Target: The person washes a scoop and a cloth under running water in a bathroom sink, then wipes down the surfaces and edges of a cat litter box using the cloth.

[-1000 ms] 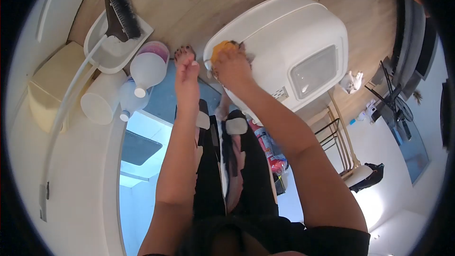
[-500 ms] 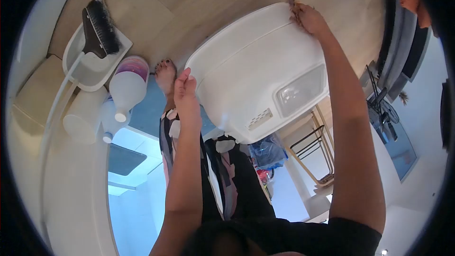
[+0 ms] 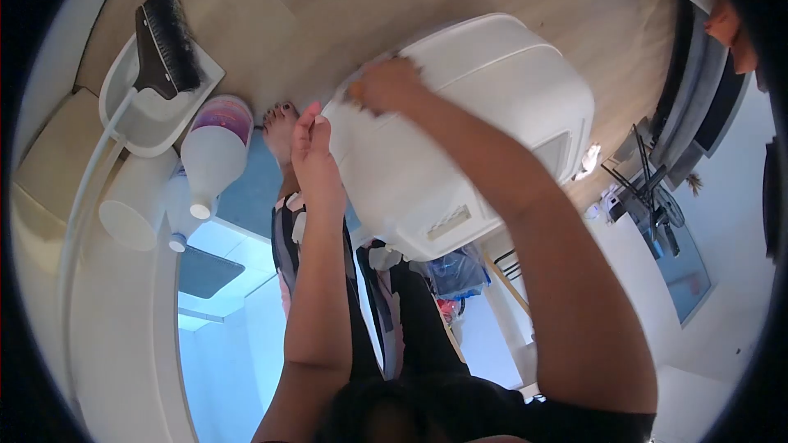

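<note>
A large white plastic litter box hood [image 3: 460, 98], with a vent grid and a clear window, is tilted in front of my legs. My left hand [image 3: 313, 138] is at its left edge, fingers curled against the rim with the thumb side up. My right hand [image 3: 387, 86] reaches across the hood to its upper left part, closed and slightly blurred. A small brownish, crumpled cloth-like piece [image 3: 356, 92] shows under its fingers, against the white surface; its exact kind is unclear.
At the left, a broom [image 3: 170, 45] rests in a white dustpan [image 3: 123, 127]. Beside it stand a large white bottle [image 3: 215, 152], a smaller bottle [image 3: 182, 209] and a white cylinder [image 3: 135, 209]. My bare foot [image 3: 279, 131] is near the hood. A fan [image 3: 661, 197] stands at right.
My right hand has swept from the hood's upper right corner to its upper left side, carrying the brownish piece. My left hand stays at the left edge.
</note>
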Action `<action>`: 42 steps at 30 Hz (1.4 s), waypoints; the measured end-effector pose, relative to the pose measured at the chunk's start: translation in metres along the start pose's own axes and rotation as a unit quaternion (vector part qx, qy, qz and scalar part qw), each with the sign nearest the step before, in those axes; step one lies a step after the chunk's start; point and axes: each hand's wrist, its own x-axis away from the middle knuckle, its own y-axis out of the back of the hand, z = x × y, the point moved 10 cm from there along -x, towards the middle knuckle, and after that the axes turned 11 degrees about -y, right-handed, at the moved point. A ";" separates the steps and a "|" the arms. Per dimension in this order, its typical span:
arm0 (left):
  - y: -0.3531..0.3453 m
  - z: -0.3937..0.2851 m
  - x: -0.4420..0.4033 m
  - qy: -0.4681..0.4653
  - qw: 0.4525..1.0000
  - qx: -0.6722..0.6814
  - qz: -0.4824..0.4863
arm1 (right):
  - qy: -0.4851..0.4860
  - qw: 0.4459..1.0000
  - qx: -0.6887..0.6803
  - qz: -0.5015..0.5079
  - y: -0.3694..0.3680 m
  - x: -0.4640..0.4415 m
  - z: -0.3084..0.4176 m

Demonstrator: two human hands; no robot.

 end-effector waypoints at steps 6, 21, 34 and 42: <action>0.016 0.018 -0.011 0.004 1.000 0.000 -0.004 | 0.109 0.994 0.016 -0.007 0.007 0.001 -0.008; 0.011 0.000 -0.011 0.010 0.999 -0.033 0.027 | -0.157 0.983 -0.082 0.049 0.030 -0.068 -0.330; 0.033 -0.026 -0.021 -0.050 0.998 0.017 -0.025 | -0.096 0.994 0.025 -0.046 0.047 -0.007 -0.103; 0.068 -0.066 -0.007 -0.062 0.998 -0.012 -0.019 | 0.001 0.995 0.090 -0.046 -0.020 0.010 0.050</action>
